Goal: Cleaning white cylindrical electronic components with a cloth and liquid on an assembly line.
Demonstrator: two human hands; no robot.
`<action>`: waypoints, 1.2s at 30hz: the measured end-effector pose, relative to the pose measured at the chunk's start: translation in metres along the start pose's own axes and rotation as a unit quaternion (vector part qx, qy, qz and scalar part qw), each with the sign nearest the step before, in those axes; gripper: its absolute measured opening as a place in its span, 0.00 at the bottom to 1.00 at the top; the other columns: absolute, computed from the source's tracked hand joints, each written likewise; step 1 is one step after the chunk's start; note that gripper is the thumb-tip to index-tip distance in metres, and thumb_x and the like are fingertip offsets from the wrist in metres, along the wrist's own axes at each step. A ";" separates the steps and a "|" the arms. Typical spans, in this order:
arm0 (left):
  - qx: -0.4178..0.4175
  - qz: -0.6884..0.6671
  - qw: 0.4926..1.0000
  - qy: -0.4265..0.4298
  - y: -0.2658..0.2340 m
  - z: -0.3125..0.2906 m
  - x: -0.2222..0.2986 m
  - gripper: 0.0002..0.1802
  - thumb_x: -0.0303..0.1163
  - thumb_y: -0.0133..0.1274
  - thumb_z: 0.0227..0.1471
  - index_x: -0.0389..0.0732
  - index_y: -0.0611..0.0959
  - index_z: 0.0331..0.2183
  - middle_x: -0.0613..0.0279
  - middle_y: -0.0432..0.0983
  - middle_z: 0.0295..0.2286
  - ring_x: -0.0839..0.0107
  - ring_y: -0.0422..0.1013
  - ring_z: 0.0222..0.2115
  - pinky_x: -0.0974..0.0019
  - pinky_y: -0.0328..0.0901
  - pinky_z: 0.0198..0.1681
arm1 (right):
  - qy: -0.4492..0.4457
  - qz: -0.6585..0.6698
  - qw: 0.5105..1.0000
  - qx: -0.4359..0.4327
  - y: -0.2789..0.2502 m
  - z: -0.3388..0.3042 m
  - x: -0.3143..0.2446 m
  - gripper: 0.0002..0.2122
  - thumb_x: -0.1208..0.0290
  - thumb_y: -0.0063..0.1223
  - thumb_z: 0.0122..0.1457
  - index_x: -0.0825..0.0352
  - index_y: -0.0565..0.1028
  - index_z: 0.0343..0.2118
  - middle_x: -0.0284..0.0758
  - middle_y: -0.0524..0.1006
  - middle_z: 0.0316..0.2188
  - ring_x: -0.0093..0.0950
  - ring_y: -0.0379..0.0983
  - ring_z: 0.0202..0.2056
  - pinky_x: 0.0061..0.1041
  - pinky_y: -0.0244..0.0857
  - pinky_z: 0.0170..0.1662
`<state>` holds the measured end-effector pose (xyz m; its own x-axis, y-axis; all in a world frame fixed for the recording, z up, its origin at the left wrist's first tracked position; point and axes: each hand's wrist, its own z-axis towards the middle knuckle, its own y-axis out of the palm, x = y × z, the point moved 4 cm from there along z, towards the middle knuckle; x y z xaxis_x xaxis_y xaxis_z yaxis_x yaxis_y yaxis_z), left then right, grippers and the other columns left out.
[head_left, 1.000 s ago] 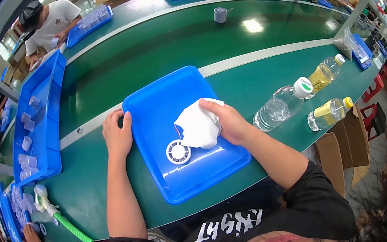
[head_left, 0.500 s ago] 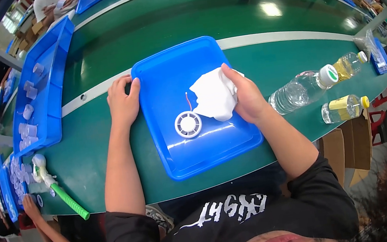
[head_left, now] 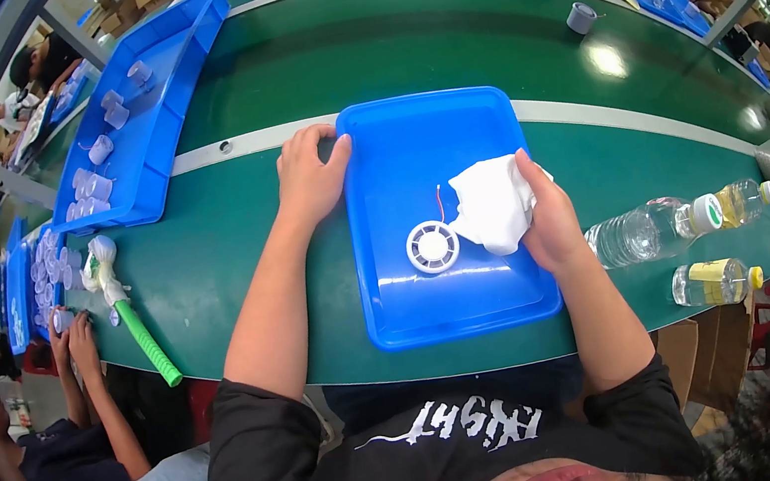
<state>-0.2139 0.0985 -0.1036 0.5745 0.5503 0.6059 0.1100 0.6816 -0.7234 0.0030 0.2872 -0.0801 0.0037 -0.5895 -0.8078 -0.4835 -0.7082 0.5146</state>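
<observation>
White wad (head_left: 492,205) in my right hand (head_left: 550,214), disc (head_left: 432,247) lying between my two hands

My right hand is closed round the right side of the wad, thumb on top, the fingers mostly hidden under it. The wad is crumpled; whether it is cloth or paper I cannot tell. It sits over the right half of the blue tray (head_left: 461,309), with my wrist just outside the tray's right rim.

The white, slotted disc lies in the tray, left of the wad and just beside its lower left edge; I cannot tell whether the two touch. It is nearer to my right hand than to my left, and lower in view than my left. A thin red wire (head_left: 440,201) rises from its upper side.

My left hand (head_left: 310,174) is at the tray's upper left corner, loosely curled, thumb apart from the fingers and its tip at the rim. Whether it grips the rim I cannot tell.

Right of my right forearm lies a clear bottle (head_left: 641,233). To my left, well apart from the tray, a tool with a green handle (head_left: 147,341) lies on the table (head_left: 223,236).
</observation>
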 end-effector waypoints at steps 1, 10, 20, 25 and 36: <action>0.001 -0.002 1.000 0.000 -0.001 0.000 -0.001 0.18 0.45 0.51 0.54 0.41 0.81 0.38 0.58 0.74 0.45 0.58 0.64 0.51 0.56 0.55 0.56 | 0.004 0.001 1.000 0.006 -0.001 0.000 0.001 0.19 0.56 0.42 0.66 0.68 0.71 0.47 0.38 0.77 0.43 0.30 0.75 0.44 0.28 0.68 0.49; -0.019 0.017 1.000 0.005 -0.002 0.000 0.001 0.18 0.46 0.50 0.55 0.42 0.81 0.37 0.61 0.73 0.47 0.60 0.62 0.52 0.57 0.53 0.57 | 0.004 -0.008 1.000 -0.013 0.003 0.001 0.000 0.19 0.55 0.42 0.66 0.68 0.72 0.46 0.37 0.78 0.42 0.28 0.75 0.44 0.27 0.67 0.48; -0.016 0.011 1.000 -0.002 -0.001 0.002 -0.001 0.17 0.46 0.50 0.55 0.43 0.80 0.37 0.62 0.73 0.47 0.60 0.63 0.52 0.57 0.53 0.57 | 0.019 -0.019 0.999 -0.018 -0.001 0.000 0.002 0.20 0.56 0.42 0.66 0.70 0.70 0.49 0.39 0.76 0.44 0.30 0.74 0.46 0.30 0.67 0.50; -0.016 0.013 1.000 0.006 -0.003 0.000 0.001 0.18 0.46 0.50 0.55 0.42 0.80 0.37 0.61 0.74 0.46 0.59 0.64 0.51 0.56 0.54 0.56 | 0.024 -0.031 0.999 -0.011 -0.001 0.002 0.004 0.20 0.56 0.42 0.66 0.70 0.70 0.49 0.39 0.76 0.45 0.30 0.74 0.46 0.30 0.66 0.51; 0.042 0.008 0.999 0.032 -0.007 -0.010 -0.007 0.24 0.44 0.56 0.49 0.35 0.77 0.42 0.45 0.73 0.42 0.49 0.67 0.47 0.53 0.61 0.52 | -0.016 0.014 0.999 0.049 -0.017 0.016 0.020 0.17 0.60 0.46 0.65 0.68 0.71 0.48 0.37 0.77 0.44 0.31 0.75 0.45 0.31 0.68 0.49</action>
<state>-0.2107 0.0848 -0.1059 0.6270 0.5310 0.5700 0.0331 0.7129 -0.7005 -0.0028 0.2936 -0.1093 -0.0393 -0.5949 -0.8028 -0.5658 -0.6490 0.5086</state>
